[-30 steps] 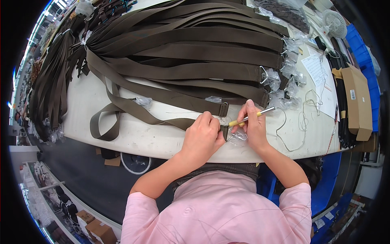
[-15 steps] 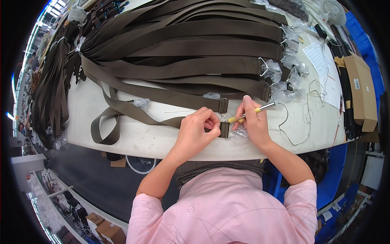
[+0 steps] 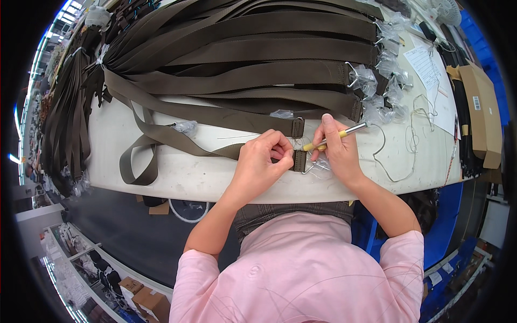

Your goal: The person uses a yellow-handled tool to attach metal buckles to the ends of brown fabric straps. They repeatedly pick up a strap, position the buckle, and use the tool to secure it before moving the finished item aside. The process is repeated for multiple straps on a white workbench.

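My left hand (image 3: 265, 157) is closed, thumb and forefinger pinched at the stitched end of a dark brown webbing strap (image 3: 300, 161). Whether those fingertips also hold a loose thread is hidden. In my right hand (image 3: 338, 153) is a pen-shaped tool (image 3: 351, 130) with a metal barrel and yellow grip, its tip just above the strap end. A thin cord trails from the barrel. Below my right fingers, a metal hook (image 3: 307, 170) in clear plastic film (image 3: 322, 168) is fixed to that strap end. Another strap end with a buckle (image 3: 298, 127) lies just beyond.
A large bundle of brown straps (image 3: 226, 54) spreads across the white table (image 3: 215, 180), tied at the left. Plastic-wrapped hooks (image 3: 390, 86) line its right ends. Paper sheets (image 3: 428, 67), a cardboard box (image 3: 482, 116) and a fan (image 3: 447, 12) are at the right.
The table and straps have shifted slightly upward in the picture. Both hands keep nearly the same hold, and the tool's tip remains close to the strap end.
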Demonstrator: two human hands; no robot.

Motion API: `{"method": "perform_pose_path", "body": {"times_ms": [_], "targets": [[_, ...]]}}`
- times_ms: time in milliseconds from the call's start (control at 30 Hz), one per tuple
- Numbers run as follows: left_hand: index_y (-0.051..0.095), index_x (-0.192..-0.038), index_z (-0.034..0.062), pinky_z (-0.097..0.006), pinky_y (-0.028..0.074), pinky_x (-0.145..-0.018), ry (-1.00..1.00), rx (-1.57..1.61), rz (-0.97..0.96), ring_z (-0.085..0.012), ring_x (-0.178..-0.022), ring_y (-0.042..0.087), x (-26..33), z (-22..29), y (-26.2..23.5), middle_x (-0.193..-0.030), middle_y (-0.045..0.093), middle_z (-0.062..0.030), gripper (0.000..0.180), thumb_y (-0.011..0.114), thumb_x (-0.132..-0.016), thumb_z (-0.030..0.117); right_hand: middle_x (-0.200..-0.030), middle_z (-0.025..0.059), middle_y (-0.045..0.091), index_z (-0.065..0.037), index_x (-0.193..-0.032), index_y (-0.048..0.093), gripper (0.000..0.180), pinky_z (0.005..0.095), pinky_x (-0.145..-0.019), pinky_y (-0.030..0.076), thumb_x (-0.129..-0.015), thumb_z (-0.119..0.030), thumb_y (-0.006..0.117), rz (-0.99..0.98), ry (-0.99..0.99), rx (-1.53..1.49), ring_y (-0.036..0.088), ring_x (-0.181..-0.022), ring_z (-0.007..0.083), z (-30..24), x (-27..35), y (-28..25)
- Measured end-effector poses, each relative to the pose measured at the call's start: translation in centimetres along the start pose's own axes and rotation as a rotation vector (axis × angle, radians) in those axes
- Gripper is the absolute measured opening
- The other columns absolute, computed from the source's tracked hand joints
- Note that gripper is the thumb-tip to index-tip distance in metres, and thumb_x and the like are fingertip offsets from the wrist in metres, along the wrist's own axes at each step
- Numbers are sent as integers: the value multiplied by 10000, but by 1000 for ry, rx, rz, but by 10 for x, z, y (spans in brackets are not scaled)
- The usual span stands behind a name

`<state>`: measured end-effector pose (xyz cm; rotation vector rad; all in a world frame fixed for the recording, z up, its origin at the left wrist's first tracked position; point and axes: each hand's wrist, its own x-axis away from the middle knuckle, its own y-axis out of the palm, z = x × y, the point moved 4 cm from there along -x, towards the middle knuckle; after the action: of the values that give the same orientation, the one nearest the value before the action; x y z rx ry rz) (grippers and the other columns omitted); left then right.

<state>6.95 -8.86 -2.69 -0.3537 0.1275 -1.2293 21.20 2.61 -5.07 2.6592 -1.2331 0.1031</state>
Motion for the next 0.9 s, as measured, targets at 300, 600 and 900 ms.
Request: {"method": "perform_pose_path", "body": {"times_ms": [300,600,900], "targets": [[520,-1166,-3,-362,539,-948,96,59,-28,-256,-1072,672,12,4,-16,-1301,624,-162,310,535,-877,-117,-692,41,577,-33,-749,550,499,227,-483,395,-1108,-359,433,50,-122,3,596,-540,97,-10,5,-14],[637,-1073,78,-396,504,-915,597,-917,31,-273,-1091,621,35,0,-33,-1187,663,-65,260,641,-813,82,-691,53,607,-52,-931,557,324,322,-711,444,-1104,-261,381,53,-752,390,516,-728,165,-31,28,-5],[661,-1123,34,-261,527,-710,217,229,141,-66,-778,634,17,77,-167,-867,612,4,163,637,-1017,156,-996,149,655,13,-1337,457,478,335,-735,575,-1137,-378,268,360,-871,325,676,-694,227,-72,45,-59]]}}
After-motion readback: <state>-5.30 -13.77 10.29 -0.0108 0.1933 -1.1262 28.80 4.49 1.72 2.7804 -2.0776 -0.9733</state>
